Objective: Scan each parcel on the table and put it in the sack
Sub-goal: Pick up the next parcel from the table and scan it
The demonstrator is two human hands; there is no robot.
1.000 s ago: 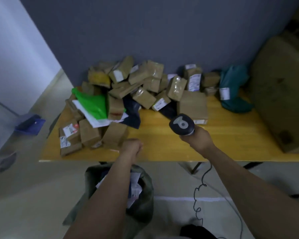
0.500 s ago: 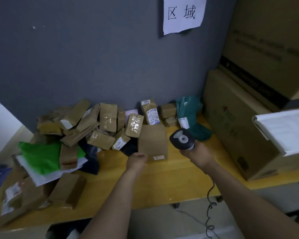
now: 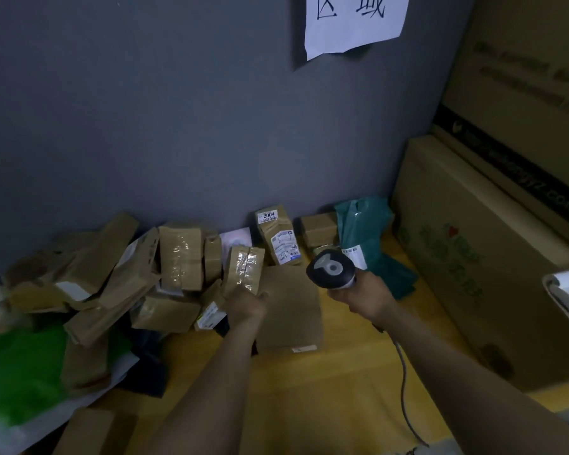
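Note:
Many brown taped parcels (image 3: pixel 178 257) lie heaped against the grey wall on the wooden table (image 3: pixel 335 382). My left hand (image 3: pixel 248 305) reaches into the heap and grips the lower end of a small glossy-taped parcel (image 3: pixel 243 266) leaning on a flat brown box (image 3: pixel 291 310). My right hand (image 3: pixel 365 295) holds a black and white barcode scanner (image 3: pixel 330 269) just right of that parcel, its head facing the camera and its cable (image 3: pixel 404 372) trailing down over the table. The sack is out of view.
A teal mailer bag (image 3: pixel 365 238) lies at the back right. Large cardboard cartons (image 3: pixel 473 257) stand along the right side. A green bag (image 3: pixel 20 366) on white paper lies at the left. A paper sign (image 3: pixel 355 21) hangs on the wall.
The view has lifted from the sack under the table's front edge to the heap. My left hand moved forward from the sack to the taped parcel. The scanner stayed in my right hand.

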